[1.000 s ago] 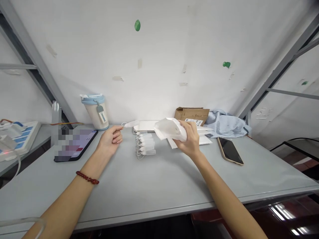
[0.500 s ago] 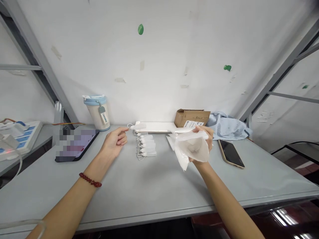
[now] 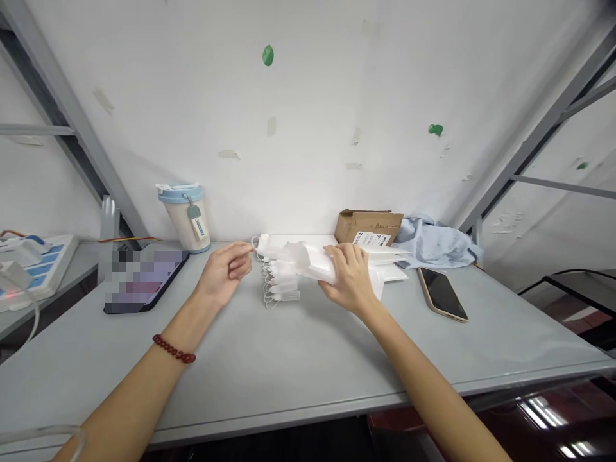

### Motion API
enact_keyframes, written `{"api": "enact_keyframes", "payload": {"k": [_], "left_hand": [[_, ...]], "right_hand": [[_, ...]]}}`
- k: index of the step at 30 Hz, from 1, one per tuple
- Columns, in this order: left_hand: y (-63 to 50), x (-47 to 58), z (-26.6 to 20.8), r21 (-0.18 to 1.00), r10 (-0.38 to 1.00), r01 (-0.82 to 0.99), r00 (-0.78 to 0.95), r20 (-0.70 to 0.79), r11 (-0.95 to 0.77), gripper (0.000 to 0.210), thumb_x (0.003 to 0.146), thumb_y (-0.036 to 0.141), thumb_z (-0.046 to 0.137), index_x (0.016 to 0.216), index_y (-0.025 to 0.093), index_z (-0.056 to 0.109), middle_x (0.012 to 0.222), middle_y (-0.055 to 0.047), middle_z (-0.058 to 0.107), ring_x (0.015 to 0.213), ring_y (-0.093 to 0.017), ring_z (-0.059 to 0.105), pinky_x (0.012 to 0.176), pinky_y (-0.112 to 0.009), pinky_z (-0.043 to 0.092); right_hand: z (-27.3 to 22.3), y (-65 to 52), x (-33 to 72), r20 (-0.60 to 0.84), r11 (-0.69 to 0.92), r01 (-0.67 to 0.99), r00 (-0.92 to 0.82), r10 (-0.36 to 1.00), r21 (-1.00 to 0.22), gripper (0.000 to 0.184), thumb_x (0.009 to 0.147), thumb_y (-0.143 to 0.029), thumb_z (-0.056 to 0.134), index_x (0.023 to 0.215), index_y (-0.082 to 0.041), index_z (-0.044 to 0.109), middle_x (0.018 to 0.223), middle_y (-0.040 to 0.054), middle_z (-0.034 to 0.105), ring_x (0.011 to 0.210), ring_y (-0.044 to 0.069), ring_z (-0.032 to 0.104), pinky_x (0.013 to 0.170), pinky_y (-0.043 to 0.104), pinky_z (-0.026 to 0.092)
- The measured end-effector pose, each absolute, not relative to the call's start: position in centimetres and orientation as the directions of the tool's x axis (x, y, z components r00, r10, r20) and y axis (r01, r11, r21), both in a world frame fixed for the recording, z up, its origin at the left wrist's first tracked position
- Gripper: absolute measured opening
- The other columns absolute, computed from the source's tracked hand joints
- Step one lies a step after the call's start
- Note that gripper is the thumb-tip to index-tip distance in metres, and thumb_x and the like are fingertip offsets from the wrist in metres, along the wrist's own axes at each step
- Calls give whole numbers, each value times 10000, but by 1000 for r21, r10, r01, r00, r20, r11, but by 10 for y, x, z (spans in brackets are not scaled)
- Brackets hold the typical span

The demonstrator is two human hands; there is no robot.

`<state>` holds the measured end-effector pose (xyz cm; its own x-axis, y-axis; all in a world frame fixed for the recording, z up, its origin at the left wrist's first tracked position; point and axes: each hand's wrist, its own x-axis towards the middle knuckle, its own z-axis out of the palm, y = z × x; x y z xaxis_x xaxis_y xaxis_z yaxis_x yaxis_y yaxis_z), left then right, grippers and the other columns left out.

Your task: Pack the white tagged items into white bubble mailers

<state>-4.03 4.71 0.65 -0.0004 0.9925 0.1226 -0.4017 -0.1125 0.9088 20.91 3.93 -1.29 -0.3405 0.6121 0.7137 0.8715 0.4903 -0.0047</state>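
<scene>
Far left: one power strip [image 3: 36, 260] with blue sockets, on a side shelf. Next: one tablet [image 3: 144, 280], screen blurred, flat on the table [image 3: 289, 366]. Behind it: one cup [image 3: 184, 216] with blue lid and hanging tag; tag print too small to read. Left hand [image 3: 224, 274], bead bracelet [image 3: 174, 348] at wrist, fingers curled together, pinching the looped cord of one small white charger [image 3: 264, 243], held just above the table. Centre: column of about four more white chargers [image 3: 282, 282] lying side by side on the table; exact count unclear where the bag covers the upper ones. Right hand [image 3: 350, 280] clamped on one clear plastic bag [image 3: 308, 260], mouth pointing toward the held charger, just beside it. Under the bag: stack of flat white sheets [image 3: 392, 273]. Behind: one cardboard box [image 3: 368, 226] with white label, text illegible. Right: one blue cloth [image 3: 436, 240]; one phone [image 3: 443, 293], screen dark, face up.
</scene>
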Motion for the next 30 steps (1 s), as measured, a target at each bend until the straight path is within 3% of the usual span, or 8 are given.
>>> {"api": "enact_keyframes", "payload": {"k": [2, 5, 11, 15, 20, 24, 27, 30], "left_hand": [[46, -35, 3, 962, 982, -199, -82, 172, -186, 105, 653, 226, 659, 605, 166, 587, 441, 84, 307, 400, -48, 234, 426, -228, 199], [43, -25, -4, 945, 942, 129, -120, 315, -300, 138, 674, 310, 663, 680, 172, 660, 542, 35, 488, 497, -86, 371, 491, -241, 294], [37, -9, -18, 662, 797, 568, -18, 604, -488, 170, 742, 355, 616, 765, 238, 738, 850, -41, 579, 893, -204, 494, 769, -309, 439], [35, -4, -25, 617, 804, 594, 86, 589, -516, 179, 772, 336, 589, 796, 257, 747, 1073, -54, 573, 1097, -244, 425, 924, -382, 418], [37, -3, -28, 696, 864, 530, 165, 476, -484, 207, 773, 314, 558, 807, 237, 746, 1159, -49, 597, 1201, -263, 363, 1032, -413, 331], [40, -5, -29, 757, 900, 487, 223, 376, -437, 227, 781, 323, 529, 753, 227, 733, 1030, -54, 660, 1237, -288, 335, 1026, -411, 332], [41, -5, -29, 788, 908, 457, 277, 314, -412, 349, 823, 358, 468, 569, 220, 663, 835, -76, 671, 1237, -297, 353, 1005, -412, 354], [41, -6, -29, 860, 941, 389, 214, 264, -329, 375, 831, 400, 475, 554, 214, 645, 998, -84, 650, 1235, -283, 393, 1008, -374, 362]], "right_hand": [[-15, 39, 206, 667, 507, 862, -363, 650, -25, 497, 673, -298, 559, 1140, -155, 465, 1012, 118, 504, 977, 267, 446, 831, 396, 328], [-17, 39, 203, 630, 528, 847, -382, 676, -53, 505, 692, -288, 553, 1165, -144, 452, 1022, 123, 495, 984, 260, 454, 827, 383, 350], [-19, 37, 199, 600, 545, 836, -403, 692, -67, 486, 694, -241, 562, 1162, -136, 482, 1004, 114, 493, 909, 241, 473, 776, 339, 401], [-23, 37, 196, 601, 552, 833, -420, 680, -42, 511, 693, -238, 569, 1182, -120, 473, 1021, 126, 498, 926, 256, 474, 775, 349, 405], [-27, 37, 194, 592, 569, 822, -463, 659, 10, 510, 702, -238, 557, 1187, -106, 465, 1038, 143, 511, 937, 273, 474, 774, 365, 393], [-28, 36, 193, 592, 570, 821, -467, 657, 14, 513, 705, -235, 554, 1193, -107, 458, 1049, 143, 514, 952, 272, 468, 781, 363, 383], [-27, 36, 193, 583, 570, 822, -471, 662, 16, 519, 706, -237, 555, 1198, -106, 457, 1056, 142, 518, 974, 275, 460, 797, 366, 377], [-26, 36, 194, 569, 561, 828, -468, 676, 14, 532, 705, -240, 561, 1207, -99, 455, 1070, 143, 521, 995, 279, 453, 804, 367, 376]]}}
